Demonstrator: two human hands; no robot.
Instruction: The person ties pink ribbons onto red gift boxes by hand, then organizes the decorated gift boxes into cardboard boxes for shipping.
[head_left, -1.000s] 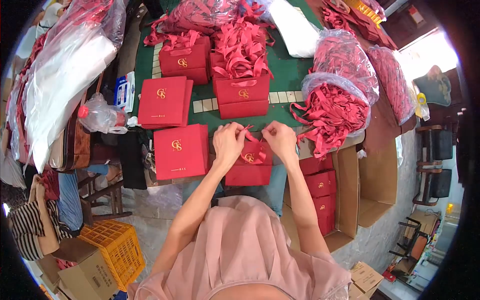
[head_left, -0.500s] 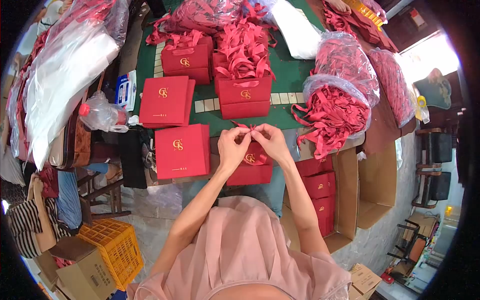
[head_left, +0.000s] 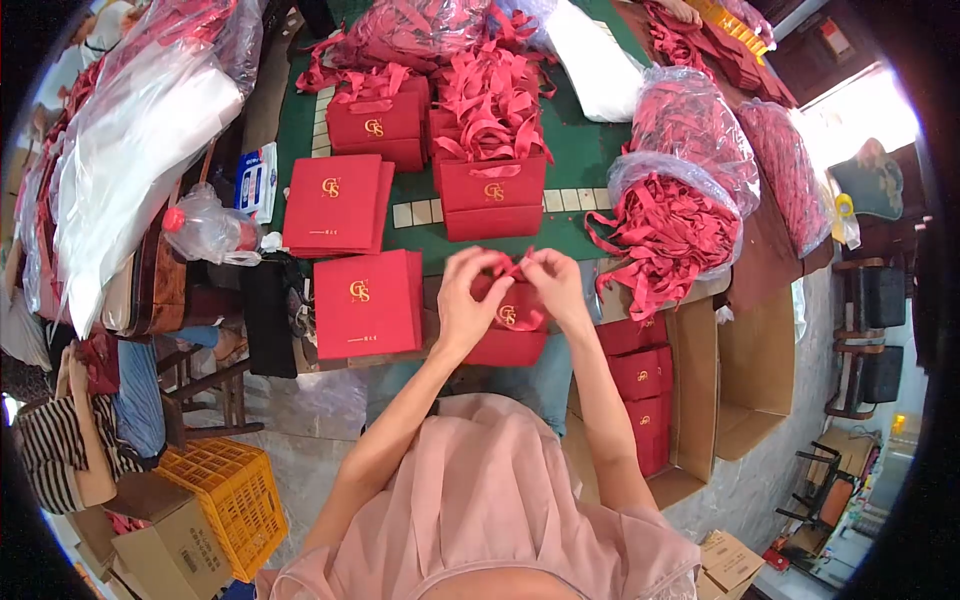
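Note:
A red bag (head_left: 508,347) with a gold logo is at the table's near edge, between my forearms. Above its top, my left hand (head_left: 470,298) pinches one side of a red ribbon (head_left: 514,266), and my right hand (head_left: 556,284) pinches the other side. The ribbon's middle is partly hidden by my fingers. Just beyond stands a row of red bags (head_left: 492,200) with ribbons heaped on top. Flat red bags (head_left: 368,305) lie to the left of my left hand, with another flat stack (head_left: 333,203) behind them.
A plastic bag of loose red ribbons (head_left: 672,235) lies at the right. Cardboard boxes (head_left: 692,400) with red bags stand below the table's right edge. A plastic bottle (head_left: 212,228) and wipes pack (head_left: 256,182) are at the left. A person in a striped top (head_left: 60,450) sits lower left.
My hands have moved slightly apart, and my left hand's fingers have spread a little. The ribbon between them has shifted slightly right. The bag below has tilted a little.

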